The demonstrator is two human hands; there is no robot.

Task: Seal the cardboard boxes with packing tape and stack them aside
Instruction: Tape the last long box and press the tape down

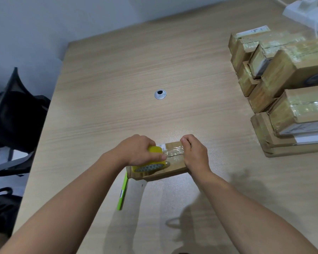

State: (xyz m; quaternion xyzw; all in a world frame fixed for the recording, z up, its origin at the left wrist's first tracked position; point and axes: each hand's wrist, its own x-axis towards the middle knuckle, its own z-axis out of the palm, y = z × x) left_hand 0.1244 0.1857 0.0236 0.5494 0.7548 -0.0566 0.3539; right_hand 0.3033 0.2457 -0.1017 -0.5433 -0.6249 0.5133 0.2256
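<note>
One green pen (123,191) lay nearest on the table (108,74), just beside the cardboard box (174,166). The left hand (138,153) gripped the yellow tape roll (153,150), hiding the box's left end; the right hand (195,153) clutched its right end. Beyond sat a grommet (160,94), then the sealed boxes (283,85) stacked far right.

The white label (160,146) on the far edge of the near-centre cardboard box (174,168) shows only a fragment resembling "50", while the paper labels (301,129) on the stacked boxes (283,74) at the right are too blurred to read.
</note>
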